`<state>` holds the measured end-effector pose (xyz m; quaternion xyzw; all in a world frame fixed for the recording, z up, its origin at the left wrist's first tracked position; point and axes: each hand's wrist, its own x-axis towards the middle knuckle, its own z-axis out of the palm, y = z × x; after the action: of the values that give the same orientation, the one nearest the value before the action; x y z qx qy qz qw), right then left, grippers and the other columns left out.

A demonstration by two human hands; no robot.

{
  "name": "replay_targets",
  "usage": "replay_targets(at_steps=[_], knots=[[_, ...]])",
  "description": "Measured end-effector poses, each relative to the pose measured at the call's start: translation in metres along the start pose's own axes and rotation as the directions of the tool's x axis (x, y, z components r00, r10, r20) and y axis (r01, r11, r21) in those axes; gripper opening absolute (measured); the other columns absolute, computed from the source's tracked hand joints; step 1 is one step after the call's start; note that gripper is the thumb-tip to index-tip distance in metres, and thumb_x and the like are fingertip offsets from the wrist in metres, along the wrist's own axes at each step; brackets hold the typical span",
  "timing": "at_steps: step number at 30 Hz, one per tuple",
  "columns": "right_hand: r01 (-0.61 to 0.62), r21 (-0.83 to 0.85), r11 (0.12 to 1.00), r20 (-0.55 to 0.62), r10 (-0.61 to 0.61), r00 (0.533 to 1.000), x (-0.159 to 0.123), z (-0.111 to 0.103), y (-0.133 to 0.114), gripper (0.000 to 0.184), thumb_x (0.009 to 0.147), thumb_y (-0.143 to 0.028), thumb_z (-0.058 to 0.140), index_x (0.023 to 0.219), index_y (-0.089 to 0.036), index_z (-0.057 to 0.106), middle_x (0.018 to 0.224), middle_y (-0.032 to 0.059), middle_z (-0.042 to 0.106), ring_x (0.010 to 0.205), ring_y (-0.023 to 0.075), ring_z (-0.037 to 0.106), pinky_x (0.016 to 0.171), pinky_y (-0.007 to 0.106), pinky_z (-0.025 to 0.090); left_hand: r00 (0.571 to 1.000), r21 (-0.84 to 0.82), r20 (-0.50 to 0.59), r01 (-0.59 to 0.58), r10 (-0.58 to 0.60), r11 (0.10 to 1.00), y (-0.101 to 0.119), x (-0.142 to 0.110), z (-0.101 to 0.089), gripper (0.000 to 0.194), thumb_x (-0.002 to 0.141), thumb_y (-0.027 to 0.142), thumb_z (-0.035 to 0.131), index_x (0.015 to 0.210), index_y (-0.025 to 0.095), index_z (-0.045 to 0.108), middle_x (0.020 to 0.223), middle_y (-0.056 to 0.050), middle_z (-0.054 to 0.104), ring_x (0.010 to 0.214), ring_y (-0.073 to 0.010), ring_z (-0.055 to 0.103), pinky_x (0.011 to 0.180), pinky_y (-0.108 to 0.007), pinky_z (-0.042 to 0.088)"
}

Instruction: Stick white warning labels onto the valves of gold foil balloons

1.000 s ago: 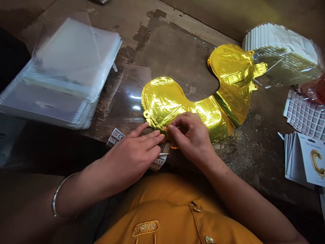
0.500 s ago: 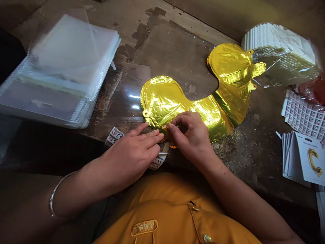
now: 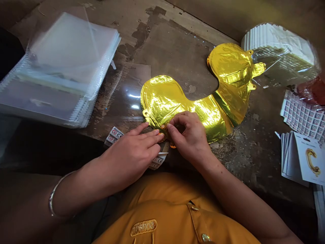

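Note:
A gold foil balloon [image 3: 207, 108], flat and C-shaped, lies on the worn brown table. My left hand [image 3: 133, 154] rests palm down at its near left end, fingers stretched out and lying on the foil edge. Close to those fingertips, my right hand [image 3: 189, 137] is closed in a pinch on a small sticker [image 3: 163, 126] with a red warning mark, held against the foil. The thumb and fingertips hide part of the sticker. Under my left hand runs a strip of white CE stickers [image 3: 114, 136], its middle covered by the hand.
Clear plastic sleeves [image 3: 73, 54] are stacked at the left, with one sleeve [image 3: 137, 78] flat beside the balloon. At the right stand a plastic-wrapped white stack [image 3: 279, 40], a sheet of small printed labels [image 3: 304, 115] and folded cards [image 3: 311, 157] picturing a gold C.
My right hand has shifted very slightly left and down along the foil edge, the small sticker moving with it. My left hand and the balloon stay in place.

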<state>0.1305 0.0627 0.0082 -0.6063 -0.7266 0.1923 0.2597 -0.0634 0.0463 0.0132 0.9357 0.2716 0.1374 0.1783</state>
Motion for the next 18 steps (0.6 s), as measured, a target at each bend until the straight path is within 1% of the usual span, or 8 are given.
replay_targets(at_steps=[7,12,15,18], knots=[[-0.006,-0.052,0.999,0.017,0.007,1.000,-0.0001,0.0013,0.0001,0.010,0.081,-0.020,0.060,0.071,-0.018,0.062,0.081,0.0053,0.062,0.084,0.0201,0.053,0.083,0.036,0.040,0.999,0.002,-0.040,-0.003,0.003,1.000,0.0001,-0.0015,0.0009,0.017,0.088,0.009,0.049,0.082,0.013,0.064,0.124,-0.013,0.065,0.120,-0.0197,0.058,0.116,-0.044,0.030],[-0.028,-0.131,0.991,0.039,0.033,0.999,-0.0009,0.0024,-0.0023,0.011,0.081,-0.022,0.061,0.071,-0.019,0.062,0.084,0.0067,0.062,0.087,0.0216,0.052,0.082,0.036,0.040,0.999,0.000,-0.043,-0.005,0.005,1.000,0.0004,-0.0016,0.0017,0.016,0.088,0.009,0.049,0.083,0.013,0.064,0.124,-0.013,0.065,0.119,-0.0198,0.059,0.117,-0.044,0.028],[-0.028,-0.201,0.979,0.049,0.038,0.998,-0.0012,0.0039,-0.0040,0.013,0.081,-0.029,0.063,0.073,-0.020,0.060,0.084,0.0059,0.060,0.086,0.0222,0.050,0.079,0.036,0.039,0.999,0.001,-0.035,0.001,-0.001,1.000,0.0002,-0.0009,0.0022,0.017,0.088,0.010,0.048,0.085,0.013,0.064,0.125,-0.013,0.064,0.119,-0.0201,0.058,0.117,-0.045,0.028],[-0.030,-0.290,0.957,0.004,0.033,0.999,0.0025,0.0064,-0.0007,0.025,0.078,-0.041,0.068,0.082,-0.019,0.057,0.084,0.0062,0.059,0.083,0.0222,0.048,0.075,0.036,0.040,1.000,0.007,-0.025,0.005,-0.005,1.000,0.0000,-0.0006,0.0031,0.016,0.088,0.010,0.048,0.086,0.013,0.064,0.124,-0.013,0.064,0.120,-0.0200,0.058,0.117,-0.045,0.027]])
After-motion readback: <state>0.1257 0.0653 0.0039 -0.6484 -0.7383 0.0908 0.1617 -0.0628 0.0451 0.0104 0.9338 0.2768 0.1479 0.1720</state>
